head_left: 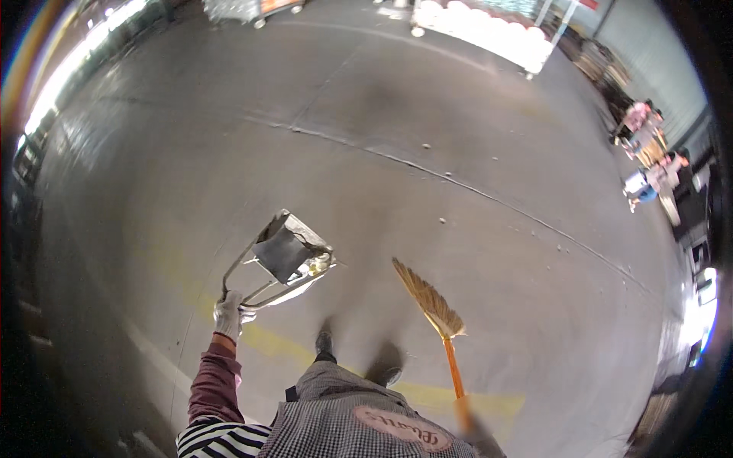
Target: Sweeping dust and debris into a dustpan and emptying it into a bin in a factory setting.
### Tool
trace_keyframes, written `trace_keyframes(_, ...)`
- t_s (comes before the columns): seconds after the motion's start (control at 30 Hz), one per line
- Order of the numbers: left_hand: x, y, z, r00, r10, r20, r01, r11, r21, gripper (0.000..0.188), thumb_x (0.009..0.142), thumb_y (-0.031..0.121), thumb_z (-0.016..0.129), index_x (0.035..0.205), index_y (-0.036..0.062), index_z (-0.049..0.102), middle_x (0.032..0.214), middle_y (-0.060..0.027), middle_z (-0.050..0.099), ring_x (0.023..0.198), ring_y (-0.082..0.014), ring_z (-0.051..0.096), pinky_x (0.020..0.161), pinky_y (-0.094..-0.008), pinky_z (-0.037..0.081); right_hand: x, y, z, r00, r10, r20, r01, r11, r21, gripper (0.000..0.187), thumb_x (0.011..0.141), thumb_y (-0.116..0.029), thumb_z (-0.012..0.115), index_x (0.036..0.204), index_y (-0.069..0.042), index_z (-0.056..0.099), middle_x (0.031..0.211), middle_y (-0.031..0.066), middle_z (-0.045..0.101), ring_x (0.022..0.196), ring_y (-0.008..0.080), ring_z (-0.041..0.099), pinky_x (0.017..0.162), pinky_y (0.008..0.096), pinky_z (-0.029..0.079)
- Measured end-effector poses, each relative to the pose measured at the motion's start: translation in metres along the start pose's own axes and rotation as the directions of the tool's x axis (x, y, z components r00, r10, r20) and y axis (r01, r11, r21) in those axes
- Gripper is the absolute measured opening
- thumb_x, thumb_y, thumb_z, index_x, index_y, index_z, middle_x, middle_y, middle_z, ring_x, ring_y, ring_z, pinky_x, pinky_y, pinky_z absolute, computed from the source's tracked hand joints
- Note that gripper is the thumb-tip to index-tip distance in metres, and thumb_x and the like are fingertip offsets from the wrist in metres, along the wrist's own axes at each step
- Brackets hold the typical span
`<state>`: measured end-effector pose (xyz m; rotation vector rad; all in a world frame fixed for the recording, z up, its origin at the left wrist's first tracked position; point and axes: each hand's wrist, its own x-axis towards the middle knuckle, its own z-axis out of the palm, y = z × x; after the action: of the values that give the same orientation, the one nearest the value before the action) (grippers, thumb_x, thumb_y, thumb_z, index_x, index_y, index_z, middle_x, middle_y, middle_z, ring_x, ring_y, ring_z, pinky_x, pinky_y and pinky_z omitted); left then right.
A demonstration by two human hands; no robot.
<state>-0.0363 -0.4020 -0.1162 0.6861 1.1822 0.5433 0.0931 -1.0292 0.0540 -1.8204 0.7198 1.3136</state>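
Observation:
My left hand point(227, 314), in a whitish glove, is closed around the frame handle of a dustpan point(284, 254). The pan hangs out ahead of me to the left, with a dark grey panel and some light-coloured scraps at its right side. On my right a broom point(432, 302) with straw-like bristles and an orange handle slants forward, its bristle end pointing away from me. A blurred patch at the lower end of the broom handle appears to be my right hand point(464, 414), around the handle; its fingers are not distinct.
Small pale bits point(443, 220) lie scattered on the grey floor point(191, 153) near a long seam. A wheeled cart point(489, 34) with bright white contents stands far ahead, and another cart point(248, 9) left of it. Several people point(655, 179) are at the far right.

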Motion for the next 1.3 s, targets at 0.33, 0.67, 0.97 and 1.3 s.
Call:
trace_keyframes(0.33,-0.092,0.133,0.036,0.975,0.223,-0.003,-0.222,0.970,0.096,0.026,0.082,0.018,0.053,0.064,0.0140,0.035,0.051,-0.0023,0.035,0.031,-0.0166,0.032,0.030,-0.0323,0.027,-0.015,0.106,0.014,0.971,-0.169,-0.167,0.224,0.881,0.418,0.057,0.080,0.001,0.054,0.134,-0.010,0.038,0.058,0.0063,0.051,0.044,0.0171,0.051,0.040,0.0328,0.047)
trace_keyframes(0.67,0.050,0.159,0.093,0.974,0.208,-0.091,-0.185,0.959,0.215,0.033,0.087,0.031,0.056,0.065,0.0140,0.037,0.048,-0.0039,0.036,0.030,-0.0173,0.033,0.029,-0.0324,0.027,0.191,-0.128,0.071,0.958,-0.259,0.121,0.221,0.939,0.262,0.049,0.079,-0.003,0.054,0.127,-0.008,0.042,0.059,0.0071,0.051,0.041,0.0183,0.051,0.038,0.0345,0.048)
trace_keyframes(0.97,0.088,0.120,0.211,0.960,-0.097,0.263,0.006,0.945,0.326,0.048,0.086,0.054,0.062,0.094,0.0066,0.056,0.076,-0.0086,0.061,0.061,-0.0220,0.062,0.057,-0.0367,0.054,0.150,-0.427,0.119,0.712,-0.436,0.550,0.698,0.527,-0.486,0.055,0.083,-0.032,0.057,0.131,-0.009,0.041,0.094,0.0274,0.064,0.093,0.0434,0.063,0.079,0.0454,0.051)
trace_keyframes(1.3,0.087,0.097,0.176,0.918,0.066,-0.391,-0.059,0.998,0.030,0.006,0.083,0.010,0.057,0.081,0.0103,0.052,0.075,-0.0061,0.058,0.063,-0.0212,0.060,0.062,-0.0472,0.058,0.261,-0.499,0.310,-0.127,0.136,0.983,0.885,-0.432,0.174,0.055,0.093,-0.036,0.052,0.140,-0.012,0.038,0.122,0.0167,0.055,0.112,0.0283,0.056,0.096,0.0373,0.045)
